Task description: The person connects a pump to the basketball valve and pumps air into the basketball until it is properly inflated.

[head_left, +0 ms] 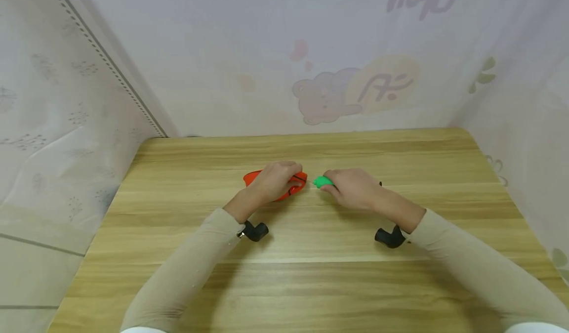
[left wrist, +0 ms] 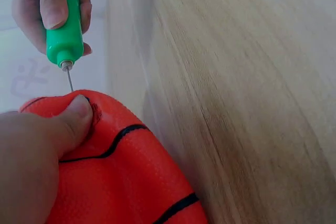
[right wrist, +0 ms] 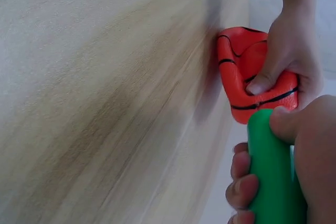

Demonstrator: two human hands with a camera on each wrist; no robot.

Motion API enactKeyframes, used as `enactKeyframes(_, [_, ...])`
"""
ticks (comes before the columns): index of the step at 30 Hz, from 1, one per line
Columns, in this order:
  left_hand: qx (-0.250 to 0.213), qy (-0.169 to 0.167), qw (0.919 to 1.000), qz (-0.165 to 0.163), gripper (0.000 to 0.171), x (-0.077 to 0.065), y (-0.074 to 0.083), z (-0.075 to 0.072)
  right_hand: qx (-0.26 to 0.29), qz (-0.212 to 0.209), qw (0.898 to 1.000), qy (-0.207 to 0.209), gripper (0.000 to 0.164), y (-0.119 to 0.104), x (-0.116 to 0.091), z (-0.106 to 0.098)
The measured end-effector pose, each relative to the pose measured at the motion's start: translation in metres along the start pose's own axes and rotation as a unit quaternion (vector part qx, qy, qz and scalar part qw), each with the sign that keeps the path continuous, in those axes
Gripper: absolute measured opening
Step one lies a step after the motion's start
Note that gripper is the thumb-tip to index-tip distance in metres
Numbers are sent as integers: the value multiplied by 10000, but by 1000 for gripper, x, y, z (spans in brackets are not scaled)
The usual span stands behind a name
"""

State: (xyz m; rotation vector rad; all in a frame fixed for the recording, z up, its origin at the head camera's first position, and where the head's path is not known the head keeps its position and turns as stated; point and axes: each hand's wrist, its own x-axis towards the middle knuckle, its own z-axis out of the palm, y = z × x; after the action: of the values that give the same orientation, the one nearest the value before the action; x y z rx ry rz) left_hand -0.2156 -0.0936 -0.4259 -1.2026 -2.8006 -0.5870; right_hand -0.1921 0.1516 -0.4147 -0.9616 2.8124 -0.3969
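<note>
A limp, deflated orange-red ball (left wrist: 126, 156) with black lines like a basketball's is in my left hand (head_left: 276, 179). The left thumb presses into its folded skin, close to a dark mark. My right hand (head_left: 355, 188) grips a small green hand pump (left wrist: 65, 35) with fingers and thumb wrapped round it. From the pump's tip a thin metal needle (left wrist: 70, 80) points at the ball. In the left wrist view the needle's end meets the ball's edge; whether it has entered cannot be told. The right wrist view shows the pump's green body (right wrist: 273, 166) hiding the needle.
Both hands work above a wood-grain table (head_left: 311, 288). Patterned pale curtains (head_left: 231, 51) stand behind and at the sides. Black camera mounts (head_left: 255, 231) hang below both wrists.
</note>
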Motion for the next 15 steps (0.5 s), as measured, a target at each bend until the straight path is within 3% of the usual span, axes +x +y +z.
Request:
enactKeyframes(6, [-75, -290, 9987, -401, 20, -1, 4, -2, 366, 40, 9993, 11, 29, 4, -1, 2])
enactKeyframes(15, [117, -64, 9998, -145, 16, -3, 4, 3, 307, -35, 9995, 98, 30, 5, 2, 2])
